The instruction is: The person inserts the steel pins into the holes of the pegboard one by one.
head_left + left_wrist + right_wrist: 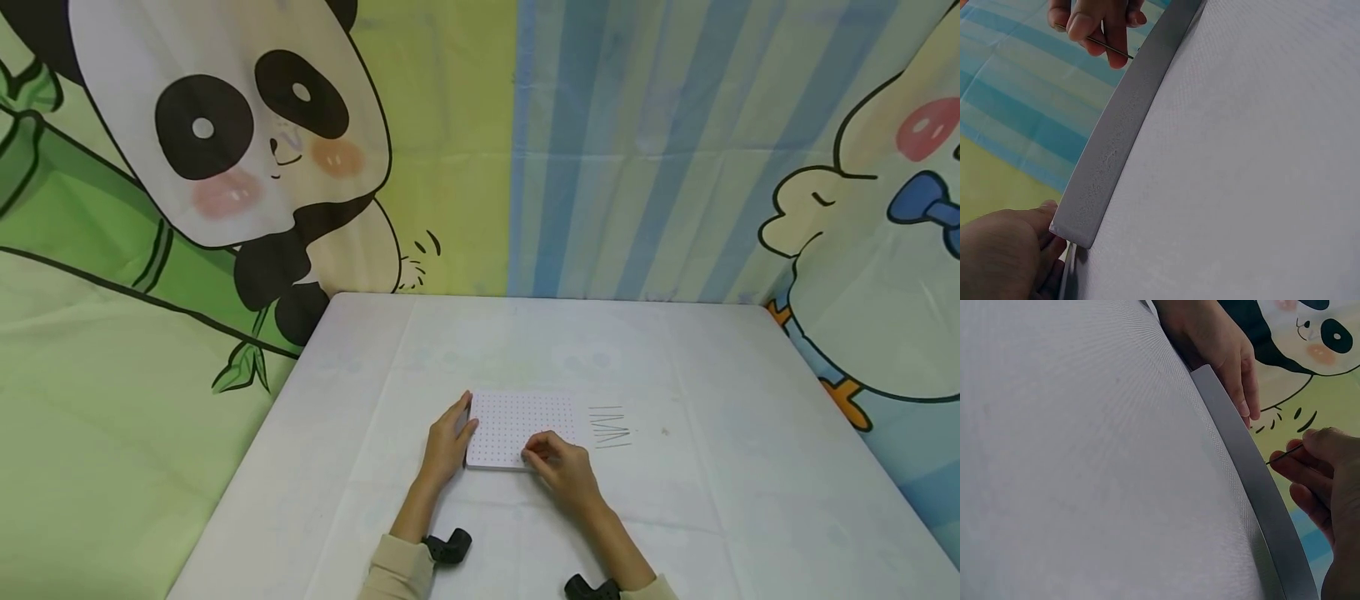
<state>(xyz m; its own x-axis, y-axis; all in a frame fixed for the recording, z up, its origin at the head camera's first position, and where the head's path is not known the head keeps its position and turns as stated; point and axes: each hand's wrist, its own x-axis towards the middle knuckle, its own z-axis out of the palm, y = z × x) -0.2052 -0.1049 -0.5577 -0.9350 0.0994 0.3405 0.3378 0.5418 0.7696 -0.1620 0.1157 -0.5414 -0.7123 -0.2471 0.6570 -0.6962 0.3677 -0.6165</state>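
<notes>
A white board (517, 425) with a grid of small dots or holes lies on the table; its grey side faces the wrist cameras. My left hand (446, 446) holds its left edge, thumb at the top face and fingers along the side. Over the board's front right part, my right hand (566, 471) pinches a thin dark metal pin (1285, 454) between thumb and fingertips. The pin slants down, its tip at the board's near edge in the right wrist view; whether it enters a hole I cannot tell. Several similar thin pins (611, 431) lie just right of the board.
The white-covered table (720, 500) extends around the board. Behind it hangs a cloth backdrop (450, 100) with a cartoon panda and blue stripes. A black wrist device (448, 547) sits by the left cuff, another (591, 588) by the right.
</notes>
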